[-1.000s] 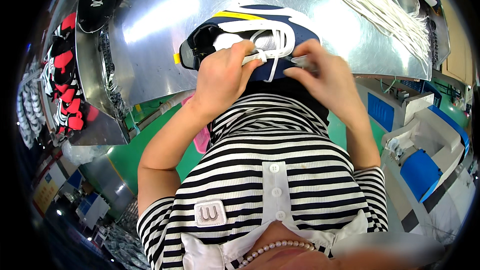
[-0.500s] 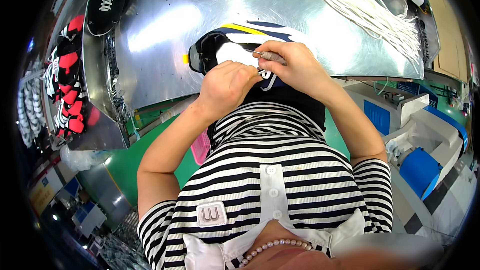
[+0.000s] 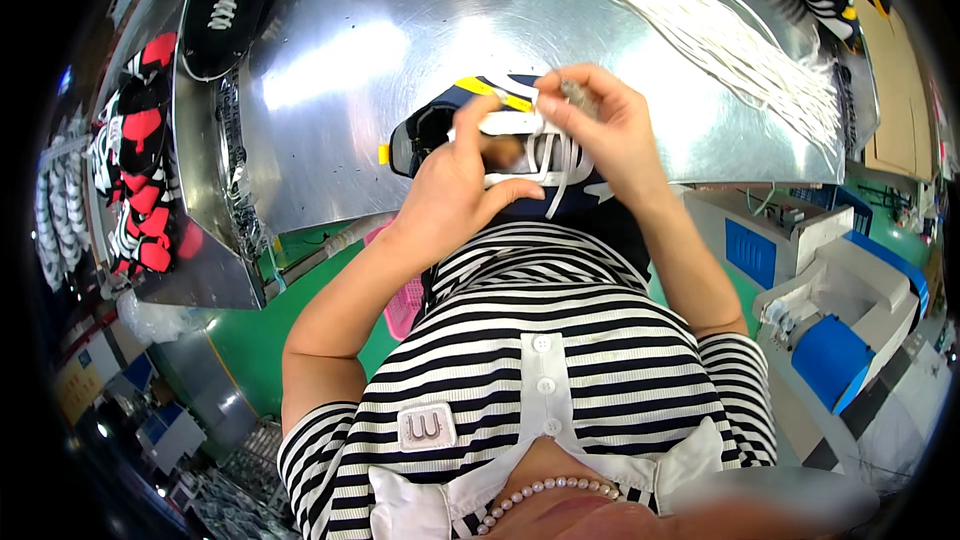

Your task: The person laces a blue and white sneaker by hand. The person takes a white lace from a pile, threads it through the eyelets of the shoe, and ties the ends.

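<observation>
A navy sneaker with yellow and white stripes lies at the table's near edge, its collar toward the left. White lace runs through its eyelets, with a loose end hanging toward me. My left hand grips the shoe across its opening, index finger on the far side and thumb on the near side. At the far side of the eyelets, my right hand is closed around a thin tool with a wrapped handle. The tool's tip cannot be made out. Whether the right fingers also pinch lace is unclear.
A bundle of white laces lies at the far right of the metal table. Black shoes stand at the far left, and red, black and white shoe parts hang beyond. A pink basket sits below the table.
My left hand has gone from a pinch at the lace to a spread grip on the shoe. The right hand has moved slightly up and right with the tool. The eyelets now face me.
</observation>
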Tool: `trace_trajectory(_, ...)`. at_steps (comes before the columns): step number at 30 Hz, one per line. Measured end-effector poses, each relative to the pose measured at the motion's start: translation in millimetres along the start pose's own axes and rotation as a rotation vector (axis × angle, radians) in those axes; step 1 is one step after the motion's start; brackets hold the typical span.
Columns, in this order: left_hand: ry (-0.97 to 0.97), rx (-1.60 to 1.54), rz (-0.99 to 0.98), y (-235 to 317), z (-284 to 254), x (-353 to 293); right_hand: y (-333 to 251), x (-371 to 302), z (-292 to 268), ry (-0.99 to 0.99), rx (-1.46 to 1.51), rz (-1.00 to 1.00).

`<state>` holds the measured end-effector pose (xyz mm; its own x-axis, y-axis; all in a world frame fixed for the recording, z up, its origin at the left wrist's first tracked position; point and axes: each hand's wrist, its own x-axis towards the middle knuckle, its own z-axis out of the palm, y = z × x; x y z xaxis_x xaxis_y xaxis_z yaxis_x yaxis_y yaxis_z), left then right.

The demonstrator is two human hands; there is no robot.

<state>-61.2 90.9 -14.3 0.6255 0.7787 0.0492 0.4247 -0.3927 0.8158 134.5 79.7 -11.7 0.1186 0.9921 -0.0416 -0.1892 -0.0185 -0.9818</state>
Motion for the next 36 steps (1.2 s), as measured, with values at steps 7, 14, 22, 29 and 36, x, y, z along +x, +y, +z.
trace_trajectory(7, 0.17, -0.039, -0.385, 7, 4, 11, 41, -10, 1, -0.042, -0.157, 0.041)
trace_trajectory(14, 0.306, 0.031, -0.234, 3, 14, 7, 4, -34, 2, -0.035, -0.439, -0.001)
trace_trajectory(22, 0.321, -0.02, -0.155, -3, 19, 4, 6, -44, -7, -0.088, -0.744, -0.106)
trace_trajectory(29, 0.308, 0.088, -0.147, 4, 25, 1, 18, -33, 18, -0.055, -1.258, -0.338)
trace_trajectory(36, 0.339, -0.274, -0.216, -6, 18, 15, -9, -15, 17, -0.099, -1.199, -0.331)
